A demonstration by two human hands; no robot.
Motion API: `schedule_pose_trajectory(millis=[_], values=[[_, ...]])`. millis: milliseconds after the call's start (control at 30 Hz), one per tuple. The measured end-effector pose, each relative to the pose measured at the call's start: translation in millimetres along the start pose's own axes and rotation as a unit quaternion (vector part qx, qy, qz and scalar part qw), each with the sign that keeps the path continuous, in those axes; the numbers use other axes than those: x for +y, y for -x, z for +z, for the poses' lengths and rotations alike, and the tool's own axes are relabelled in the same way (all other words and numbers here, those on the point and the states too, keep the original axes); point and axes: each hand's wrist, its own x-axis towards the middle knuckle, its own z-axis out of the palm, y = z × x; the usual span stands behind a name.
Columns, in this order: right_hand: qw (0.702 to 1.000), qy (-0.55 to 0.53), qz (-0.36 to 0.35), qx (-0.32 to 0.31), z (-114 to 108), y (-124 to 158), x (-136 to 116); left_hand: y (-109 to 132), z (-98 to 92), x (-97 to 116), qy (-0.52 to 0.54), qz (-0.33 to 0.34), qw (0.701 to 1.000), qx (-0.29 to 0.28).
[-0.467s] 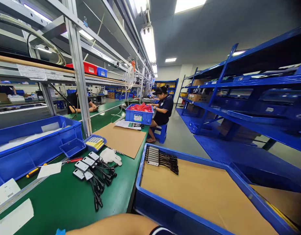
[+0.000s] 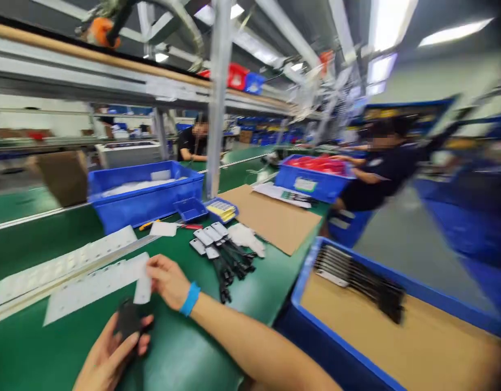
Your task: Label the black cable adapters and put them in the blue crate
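Observation:
Low in the head view, my left hand [image 2: 114, 347] is closed round a flat black device [image 2: 128, 319], whose lower end is blurred. My right hand [image 2: 169, 279], with a blue wristband [image 2: 190, 299], pinches a small white label [image 2: 143, 287] just above the device. Whether label and device touch I cannot tell. Behind the label lies a white sheet with small holes or marks [image 2: 91, 289], on the green bench [image 2: 181, 353]. To the right of my right hand is a bunch of white-faced adapters with black cables [image 2: 211, 236].
A blue tray [image 2: 301, 282] at the right holds a row of adapters [image 2: 335, 264] on cardboard. Farther back are a white glove [image 2: 245, 239], a cardboard sheet [image 2: 270, 217], small blue bins [image 2: 191, 209] and a metal post [image 2: 217, 108]. Two people sit farther along the benches.
The view has swung left. Both my hands have come into sight, the left with the black device, the right with the white label. Before, only part of an arm showed.

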Motion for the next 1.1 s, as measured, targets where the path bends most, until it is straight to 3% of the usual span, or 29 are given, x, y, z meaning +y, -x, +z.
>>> schedule_pose_trajectory(millis=[133, 400, 800, 1100], values=[[0.99, 0.139, -0.025, 0.005, -3, 16, 8, 4, -4.1, -2, 0.046, -0.007, 0.996, -0.078], [0.944, 0.323, -0.065, -0.028, 3, 38, 2, 6, -4.1, -6, 0.084, -0.006, 0.99, -0.114], [0.941, 0.334, -0.01, -0.044, 4, 49, 6, 6, -3.3, -5, 0.114, -0.029, 0.983, -0.139], [0.937, 0.348, -0.016, -0.024, 8, 50, 4, 5, -3.7, -10, 0.095, -0.012, 0.985, -0.141]])
